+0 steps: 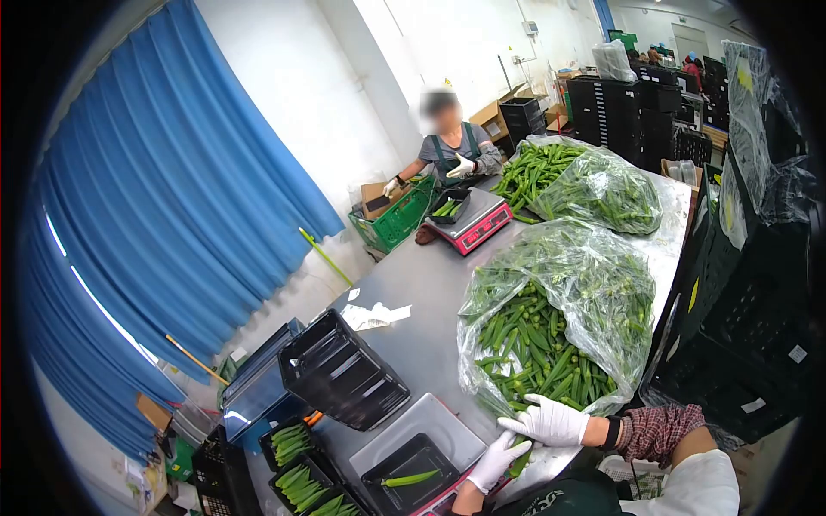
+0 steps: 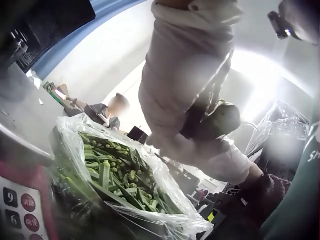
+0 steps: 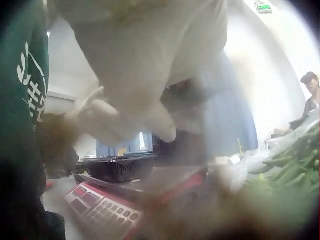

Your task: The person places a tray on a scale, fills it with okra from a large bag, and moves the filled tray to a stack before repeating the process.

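Note:
My left hand [image 1: 495, 462], in a white glove, holds okra [image 1: 520, 463] at the table's front edge. In the left wrist view the blurred green okra [image 2: 221, 121] shows at its fingers. My right hand [image 1: 551, 421], also gloved, reaches across just above it, fingers pointing left beside the open plastic bag [image 1: 471, 322] of okra. Whether the right fingers grip anything I cannot tell. Left of the hands, a black tray [image 1: 379, 494] with a single okra pod [image 1: 410, 478] sits on a scale [image 1: 456, 430]; its red keypad side [image 3: 105, 212] shows in the right wrist view.
Empty black trays [image 1: 340, 370] are stacked to the left, with okra-filled trays [image 1: 301, 486] beside the scale. Across the metal table [image 1: 404, 301], a person [image 1: 452, 146] stands by another scale [image 1: 473, 225]. A second okra bag [image 1: 602, 193] lies farther back. Dark crates [image 1: 740, 327] stand right.

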Tool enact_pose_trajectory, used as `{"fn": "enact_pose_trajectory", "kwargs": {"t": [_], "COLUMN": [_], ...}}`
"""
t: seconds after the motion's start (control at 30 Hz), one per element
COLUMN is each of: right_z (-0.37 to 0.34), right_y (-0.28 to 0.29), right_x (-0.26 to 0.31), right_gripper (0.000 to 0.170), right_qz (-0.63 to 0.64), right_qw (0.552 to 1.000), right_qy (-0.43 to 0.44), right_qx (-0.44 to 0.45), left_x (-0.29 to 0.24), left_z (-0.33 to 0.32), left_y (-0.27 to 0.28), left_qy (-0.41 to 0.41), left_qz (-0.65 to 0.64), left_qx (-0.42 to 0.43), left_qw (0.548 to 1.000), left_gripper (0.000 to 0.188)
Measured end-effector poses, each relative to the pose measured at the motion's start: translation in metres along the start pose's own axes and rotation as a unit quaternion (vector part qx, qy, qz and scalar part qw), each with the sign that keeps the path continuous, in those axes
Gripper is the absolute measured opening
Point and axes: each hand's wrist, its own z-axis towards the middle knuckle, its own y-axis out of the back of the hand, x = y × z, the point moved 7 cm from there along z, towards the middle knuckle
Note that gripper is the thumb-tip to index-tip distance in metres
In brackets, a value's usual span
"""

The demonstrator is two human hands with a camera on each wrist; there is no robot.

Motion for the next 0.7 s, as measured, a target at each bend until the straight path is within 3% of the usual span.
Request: {"fn": "enact_pose_trajectory", "kwargs": {"t": [0.07,0.1,0.17,0.2,0.23,0.3,0.33,0.43,0.47,0.5,0.57,0.6,0.63,0.67,0.7], "right_z": [-0.007,-0.006,-0.012,-0.013,-0.015,-0.011,-0.004,0.025,0.027,0.034,0.049,0.064,0.079,0.089,0.099], "right_y": [-0.014,-0.001,0.001,0.001,-0.003,-0.014,-0.023,-0.046,-0.057,-0.054,-0.05,-0.05,-0.065,-0.081,-0.122], "right_x": [-0.013,-0.021,-0.037,-0.047,-0.055,-0.054,-0.047,0.001,0.008,0.001,-0.049,-0.086,-0.124,-0.157,-0.188], "right_gripper": [0.054,0.051,0.048,0.045,0.041,0.036,0.036,0.041,0.046,0.047,0.047,0.034,0.022,0.016,0.016], "right_qz": [0.007,0.034,0.072,0.144,0.203,0.329,0.344,0.412,0.428,0.393,0.423,0.295,0.183,0.102,0.037], "right_qw": [0.989,0.996,0.985,0.968,0.942,0.889,0.882,0.892,0.882,0.893,0.898,0.933,0.949,0.977,0.964], "right_qy": [-0.075,-0.083,-0.153,-0.202,-0.262,-0.319,-0.322,-0.163,-0.113,-0.035,-0.003,-0.117,-0.167,-0.164,-0.191], "right_qx": [0.124,0.026,0.02,-0.035,-0.056,0.001,0.024,0.084,0.164,0.215,0.121,0.17,0.197,0.092,0.181], "left_x": [-0.011,-0.013,-0.016,-0.022,-0.035,-0.038,-0.043,-0.045,-0.04,-0.04,-0.009,-0.016,-0.014,-0.011,-0.008], "left_z": [-0.008,-0.009,-0.018,-0.021,-0.027,-0.026,-0.027,-0.025,-0.027,-0.032,-0.031,-0.038,-0.041,-0.043,-0.044], "left_y": [-0.005,0.007,0.019,0.022,0.021,0.026,0.021,0.022,0.032,0.04,0.065,0.057,0.058,0.056,0.054], "left_qy": [-0.023,-0.033,-0.063,-0.091,-0.184,-0.255,-0.297,-0.259,-0.232,-0.212,-0.215,-0.184,-0.184,-0.178,-0.174], "left_qz": [-0.031,0.001,-0.132,-0.247,-0.279,-0.129,-0.039,-0.082,-0.148,-0.159,-0.324,-0.352,-0.35,-0.361,-0.37], "left_qx": [-0.026,-0.065,-0.056,-0.046,-0.075,-0.191,-0.222,-0.305,-0.335,-0.354,-0.304,-0.303,-0.309,-0.291,-0.274], "left_qw": [0.999,0.997,0.988,0.964,0.94,0.939,0.928,0.913,0.901,0.897,0.87,0.866,0.865,0.868,0.871], "left_gripper": [0.06,0.063,0.064,0.066,0.068,0.067,0.065,0.062,0.058,0.053,0.051,0.05,0.05,0.049,0.048]}}
